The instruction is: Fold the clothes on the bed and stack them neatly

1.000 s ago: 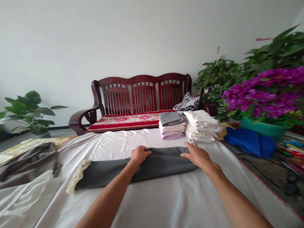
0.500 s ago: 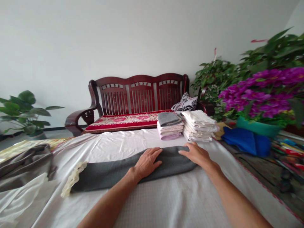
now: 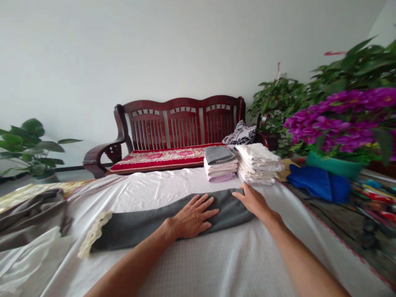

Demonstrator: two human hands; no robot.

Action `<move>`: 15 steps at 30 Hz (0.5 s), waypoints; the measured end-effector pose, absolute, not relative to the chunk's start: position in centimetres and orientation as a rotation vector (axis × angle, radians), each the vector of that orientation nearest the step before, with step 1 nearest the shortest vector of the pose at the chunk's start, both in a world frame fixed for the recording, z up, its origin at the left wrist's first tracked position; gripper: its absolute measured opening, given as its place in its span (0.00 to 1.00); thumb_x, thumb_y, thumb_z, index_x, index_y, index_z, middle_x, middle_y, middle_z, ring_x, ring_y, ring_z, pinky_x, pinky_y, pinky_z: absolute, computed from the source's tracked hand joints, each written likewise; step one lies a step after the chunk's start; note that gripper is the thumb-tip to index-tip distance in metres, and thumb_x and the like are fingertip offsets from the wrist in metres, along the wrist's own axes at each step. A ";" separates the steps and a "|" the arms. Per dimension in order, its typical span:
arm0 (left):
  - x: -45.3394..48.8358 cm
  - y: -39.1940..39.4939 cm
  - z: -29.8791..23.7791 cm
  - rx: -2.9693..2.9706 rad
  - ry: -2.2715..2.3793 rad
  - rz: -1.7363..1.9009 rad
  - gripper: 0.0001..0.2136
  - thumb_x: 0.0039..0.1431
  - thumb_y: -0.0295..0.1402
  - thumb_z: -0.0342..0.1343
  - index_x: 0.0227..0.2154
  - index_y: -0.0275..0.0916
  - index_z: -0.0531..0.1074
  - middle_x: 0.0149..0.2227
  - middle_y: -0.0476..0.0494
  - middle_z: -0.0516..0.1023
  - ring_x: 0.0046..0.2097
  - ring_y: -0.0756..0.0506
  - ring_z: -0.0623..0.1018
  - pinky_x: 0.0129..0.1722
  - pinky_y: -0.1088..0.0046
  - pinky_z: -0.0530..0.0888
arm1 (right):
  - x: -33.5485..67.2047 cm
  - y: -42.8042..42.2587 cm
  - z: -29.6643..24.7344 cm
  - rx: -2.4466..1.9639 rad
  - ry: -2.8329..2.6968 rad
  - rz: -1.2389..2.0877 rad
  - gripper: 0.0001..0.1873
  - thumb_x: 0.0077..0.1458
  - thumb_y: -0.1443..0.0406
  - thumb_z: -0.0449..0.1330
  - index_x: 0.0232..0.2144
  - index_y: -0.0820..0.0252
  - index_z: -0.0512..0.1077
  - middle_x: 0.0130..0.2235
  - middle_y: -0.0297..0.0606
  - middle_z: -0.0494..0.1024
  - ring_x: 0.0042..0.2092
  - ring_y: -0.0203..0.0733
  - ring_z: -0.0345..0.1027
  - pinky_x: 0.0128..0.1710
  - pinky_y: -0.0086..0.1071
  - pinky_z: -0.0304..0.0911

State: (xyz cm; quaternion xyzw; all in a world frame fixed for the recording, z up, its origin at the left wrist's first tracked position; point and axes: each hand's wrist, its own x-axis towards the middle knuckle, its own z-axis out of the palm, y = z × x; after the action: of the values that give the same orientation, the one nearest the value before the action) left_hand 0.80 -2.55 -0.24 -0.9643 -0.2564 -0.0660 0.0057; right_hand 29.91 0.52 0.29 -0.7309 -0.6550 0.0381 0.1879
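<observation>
A dark grey cloth [image 3: 133,228], folded into a long strip with a cream lace edge [image 3: 95,234] at its left end, lies across the white sheet [image 3: 204,264]. My left hand [image 3: 194,216] rests flat on the middle of the strip, fingers spread. At the strip's far right corner, my right hand [image 3: 254,201] pinches the cloth's edge between thumb and fingers. Just beyond the strip stands a stack of folded cloths [image 3: 220,167] with a grey one on top. A taller stack of white folded cloths [image 3: 259,163] stands beside it.
Rumpled brown-grey fabric [image 3: 32,216] and thin white fabric [image 3: 29,260] lie at the left. Behind the sheet stands a dark red wooden bench [image 3: 182,123]. Purple flowers [image 3: 343,119], a blue cloth [image 3: 318,182] and clutter line the right side.
My left hand has shifted slightly and spread its fingers flatter on the grey cloth. My right hand stays at the cloth's right end, its grip little changed. The view has moved slightly.
</observation>
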 end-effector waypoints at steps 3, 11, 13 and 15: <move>0.5 -2.8 -0.1 -3.047 -0.823 -0.138 0.27 0.71 0.47 0.40 0.70 0.52 0.48 0.73 0.41 0.46 0.72 0.34 0.49 0.68 0.44 0.48 | 29.8 0.5 0.4 -2.099 -1.899 0.106 0.16 0.60 0.54 0.60 0.46 0.57 0.70 0.47 0.44 0.80 0.49 0.50 0.75 0.41 0.34 0.62; 0.6 -2.9 0.2 -3.066 -0.882 -0.089 0.27 0.70 0.50 0.39 0.70 0.53 0.49 0.73 0.41 0.47 0.72 0.33 0.48 0.67 0.40 0.47 | 27.0 -1.3 2.9 -1.877 -2.038 -0.489 0.17 0.67 0.58 0.51 0.47 0.62 0.72 0.47 0.50 0.78 0.51 0.53 0.70 0.50 0.42 0.62; 0.6 -2.8 0.2 -3.065 -0.881 -0.101 0.27 0.71 0.49 0.39 0.69 0.53 0.49 0.73 0.42 0.47 0.72 0.34 0.48 0.67 0.41 0.47 | 25.8 -1.4 2.7 -1.686 -2.145 -0.442 0.18 0.67 0.60 0.49 0.51 0.62 0.71 0.50 0.49 0.78 0.54 0.51 0.68 0.55 0.42 0.60; 0.6 -2.7 0.1 -3.067 -0.883 -0.128 0.27 0.71 0.49 0.39 0.69 0.53 0.49 0.73 0.42 0.48 0.72 0.35 0.48 0.67 0.42 0.47 | 24.9 -1.5 1.9 -1.540 -2.268 -0.349 0.20 0.67 0.62 0.47 0.54 0.62 0.70 0.56 0.49 0.75 0.60 0.50 0.64 0.61 0.44 0.57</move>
State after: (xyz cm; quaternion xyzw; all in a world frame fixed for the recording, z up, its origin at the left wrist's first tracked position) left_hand 0.58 -2.71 0.06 -0.9599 -0.2763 -0.0402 -0.0263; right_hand 24.92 -1.47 1.88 -0.5473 -0.8060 -0.1241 0.1881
